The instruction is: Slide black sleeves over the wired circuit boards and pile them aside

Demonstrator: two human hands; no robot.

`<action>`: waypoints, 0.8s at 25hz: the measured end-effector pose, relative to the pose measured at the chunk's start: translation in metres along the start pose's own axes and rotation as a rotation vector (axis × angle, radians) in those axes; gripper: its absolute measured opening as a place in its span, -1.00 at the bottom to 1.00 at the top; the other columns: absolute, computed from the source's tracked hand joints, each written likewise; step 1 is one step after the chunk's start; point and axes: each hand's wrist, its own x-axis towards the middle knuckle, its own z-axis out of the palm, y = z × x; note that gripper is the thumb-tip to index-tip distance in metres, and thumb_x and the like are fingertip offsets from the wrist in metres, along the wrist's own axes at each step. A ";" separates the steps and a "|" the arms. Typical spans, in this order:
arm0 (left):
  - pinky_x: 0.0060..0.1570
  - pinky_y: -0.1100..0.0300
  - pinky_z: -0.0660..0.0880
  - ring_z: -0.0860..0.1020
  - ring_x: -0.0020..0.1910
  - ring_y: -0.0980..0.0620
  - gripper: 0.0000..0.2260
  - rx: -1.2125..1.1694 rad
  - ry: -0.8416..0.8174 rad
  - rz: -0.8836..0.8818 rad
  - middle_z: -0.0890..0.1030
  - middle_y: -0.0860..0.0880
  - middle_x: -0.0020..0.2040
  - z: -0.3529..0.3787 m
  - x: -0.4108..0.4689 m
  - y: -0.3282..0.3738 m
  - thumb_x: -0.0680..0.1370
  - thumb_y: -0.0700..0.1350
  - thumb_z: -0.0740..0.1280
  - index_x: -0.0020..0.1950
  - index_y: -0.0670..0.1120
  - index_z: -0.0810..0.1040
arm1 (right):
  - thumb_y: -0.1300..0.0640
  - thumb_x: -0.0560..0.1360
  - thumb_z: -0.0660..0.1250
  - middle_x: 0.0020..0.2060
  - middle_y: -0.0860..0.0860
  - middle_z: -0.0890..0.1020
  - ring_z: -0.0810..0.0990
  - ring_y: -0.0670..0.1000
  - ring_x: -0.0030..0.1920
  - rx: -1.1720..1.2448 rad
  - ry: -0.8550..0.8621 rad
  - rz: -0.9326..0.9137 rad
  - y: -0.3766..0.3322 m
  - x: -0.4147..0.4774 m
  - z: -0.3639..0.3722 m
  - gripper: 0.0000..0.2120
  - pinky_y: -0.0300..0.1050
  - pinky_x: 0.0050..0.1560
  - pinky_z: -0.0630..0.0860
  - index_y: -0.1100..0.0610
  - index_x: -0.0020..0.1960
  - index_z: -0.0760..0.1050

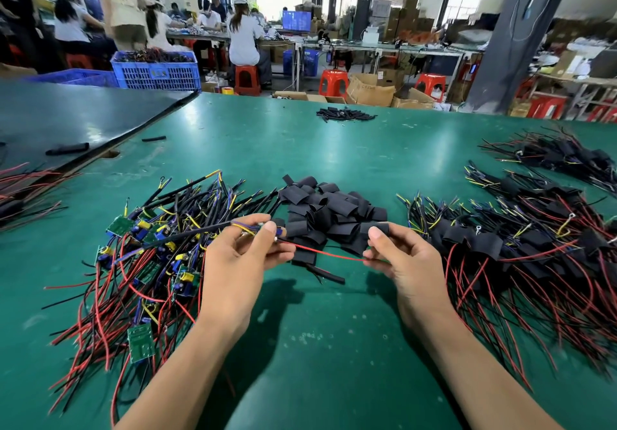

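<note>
while the green counter (334,149) carries everything, its biggest loads are two tangles: on the left the heap of bare boards (157,256) with red and black leads, on the right the finished pile (534,246) already wrapped in black. between them, a little farther off, lies the stock of loose sleeves (334,212). near the middle the left hand (240,262) pinches one wired board (279,231) in its fingers, the board mostly hidden by thumb and forefinger. the right hand (407,262) pinches a single black sleeve (375,228) between thumb and forefinger, and its lower fingers seem to hold the tip of the red wire (327,253). both hands sit just at the near edge of the sleeve stock.

the held assembly runs left to right: a thick black lead trails left into the bare heap, and the red wire reaches right to the other hand. which way the sleeve's mouth faces i cannot tell.

likely trouble: the sleeve looks flat, so its mouth may not open and the thin wire could miss it or buckle. the board's tall parts may catch on the rim. the trailing lead — lying among its neighbours — could drag other boards along when pulled.
</note>
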 end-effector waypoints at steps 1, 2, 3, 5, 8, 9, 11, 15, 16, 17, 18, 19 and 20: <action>-0.20 0.18 0.63 0.69 -0.25 -0.12 -0.92 -0.024 0.017 -0.006 0.69 -0.19 -0.17 -0.001 0.001 0.000 0.61 -0.27 0.31 0.08 -0.21 0.57 | 0.24 0.46 0.48 -0.30 0.03 0.65 0.64 -0.03 -0.35 0.006 0.003 0.004 0.000 0.000 0.000 -0.87 -0.17 -0.26 0.61 0.19 0.00 0.62; -0.19 0.18 0.63 0.69 -0.25 -0.12 -0.93 -0.041 0.032 -0.009 0.69 -0.17 -0.18 -0.001 0.001 0.001 0.62 -0.26 0.31 0.07 -0.21 0.56 | 0.24 0.46 0.48 -0.31 0.03 0.65 0.64 -0.03 -0.35 0.011 0.007 0.007 0.000 0.001 -0.001 -0.87 -0.17 -0.26 0.61 0.19 0.01 0.62; -0.20 0.19 0.62 0.70 -0.24 -0.12 -0.93 -0.053 0.044 -0.010 0.69 -0.15 -0.19 -0.001 0.002 0.001 0.62 -0.26 0.30 0.07 -0.20 0.56 | 0.24 0.46 0.48 -0.30 0.02 0.65 0.64 -0.02 -0.35 0.013 0.011 0.010 0.001 0.001 -0.001 -0.87 -0.18 -0.26 0.61 0.19 0.01 0.61; -0.20 0.20 0.62 0.70 -0.24 -0.12 -0.94 -0.063 0.065 -0.004 0.68 -0.14 -0.19 -0.002 0.003 0.002 0.62 -0.26 0.30 0.04 -0.17 0.56 | 0.24 0.46 0.49 -0.30 0.03 0.66 0.63 -0.02 -0.35 0.011 0.024 0.016 0.002 0.001 -0.001 -0.85 -0.19 -0.25 0.61 0.20 0.02 0.61; -0.19 0.20 0.63 0.70 -0.24 -0.10 -0.93 -0.064 0.095 0.013 0.67 -0.14 -0.19 -0.002 0.003 0.004 0.63 -0.26 0.29 0.01 -0.17 0.56 | 0.23 0.47 0.49 -0.30 0.02 0.66 0.63 -0.02 -0.34 0.002 0.037 0.023 0.002 0.001 -0.002 -0.85 -0.19 -0.25 0.61 0.21 0.02 0.61; -0.18 0.19 0.63 0.70 -0.24 -0.10 -0.93 -0.060 0.102 0.017 0.66 -0.14 -0.19 -0.003 0.004 0.004 0.63 -0.26 0.29 0.01 -0.17 0.56 | 0.22 0.47 0.49 -0.30 0.02 0.66 0.63 -0.02 -0.34 0.003 0.037 0.025 0.002 0.001 -0.001 -0.85 -0.19 -0.25 0.61 0.21 0.02 0.61; -0.17 0.18 0.64 0.70 -0.24 -0.10 -0.93 -0.060 0.106 0.018 0.66 -0.15 -0.19 -0.003 0.004 0.004 0.63 -0.26 0.28 0.01 -0.18 0.56 | 0.20 0.44 0.50 -0.30 0.02 0.66 0.64 -0.02 -0.34 0.013 0.026 0.030 0.001 -0.001 0.000 -0.82 -0.20 -0.25 0.61 0.20 0.01 0.61; -0.16 0.17 0.64 0.69 -0.27 -0.09 -0.92 -0.076 0.103 0.008 0.66 -0.14 -0.21 -0.002 0.004 0.005 0.64 -0.26 0.28 -0.01 -0.18 0.56 | 0.07 0.31 0.52 -0.28 0.04 0.68 0.65 -0.02 -0.32 0.083 -0.017 0.071 -0.002 -0.005 0.004 -0.74 -0.20 -0.22 0.62 0.16 -0.06 0.64; -0.16 0.17 0.65 0.69 -0.27 -0.09 -0.92 -0.078 0.099 0.005 0.66 -0.13 -0.21 -0.002 0.004 0.006 0.64 -0.26 0.27 -0.01 -0.18 0.55 | 0.07 0.30 0.52 -0.28 0.04 0.68 0.65 -0.02 -0.32 0.105 -0.015 0.086 -0.003 -0.005 0.004 -0.74 -0.20 -0.22 0.62 0.16 -0.07 0.64; -0.16 0.16 0.65 0.69 -0.27 -0.08 -0.92 -0.080 0.095 0.002 0.66 -0.13 -0.21 -0.002 0.004 0.006 0.64 -0.26 0.27 0.00 -0.19 0.55 | 0.08 0.30 0.52 -0.28 0.05 0.68 0.66 -0.03 -0.33 0.123 -0.011 0.102 -0.003 -0.005 0.004 -0.75 -0.20 -0.23 0.63 0.16 -0.08 0.63; -0.15 0.16 0.65 0.69 -0.28 -0.09 -0.92 -0.082 0.091 -0.002 0.66 -0.13 -0.21 -0.002 0.004 0.006 0.64 -0.26 0.27 0.00 -0.19 0.55 | 0.08 0.30 0.51 -0.28 0.05 0.68 0.66 -0.03 -0.33 0.136 -0.009 0.120 -0.004 -0.004 0.004 -0.76 -0.20 -0.23 0.63 0.16 -0.08 0.62; -0.15 0.16 0.65 0.69 -0.27 -0.09 -0.93 -0.082 0.086 -0.007 0.66 -0.13 -0.21 -0.003 0.004 0.006 0.63 -0.26 0.28 0.00 -0.20 0.55 | 0.09 0.31 0.50 -0.29 0.05 0.67 0.66 -0.03 -0.33 0.146 -0.011 0.139 -0.004 -0.004 0.004 -0.77 -0.20 -0.24 0.63 0.17 -0.09 0.61; -0.14 0.15 0.65 0.69 -0.26 -0.10 -0.93 -0.081 0.082 -0.010 0.66 -0.13 -0.21 -0.003 0.004 0.006 0.63 -0.25 0.28 0.00 -0.20 0.55 | 0.09 0.31 0.50 -0.29 0.05 0.67 0.66 -0.03 -0.33 0.153 -0.020 0.159 -0.005 -0.004 0.005 -0.78 -0.20 -0.24 0.63 0.16 -0.09 0.61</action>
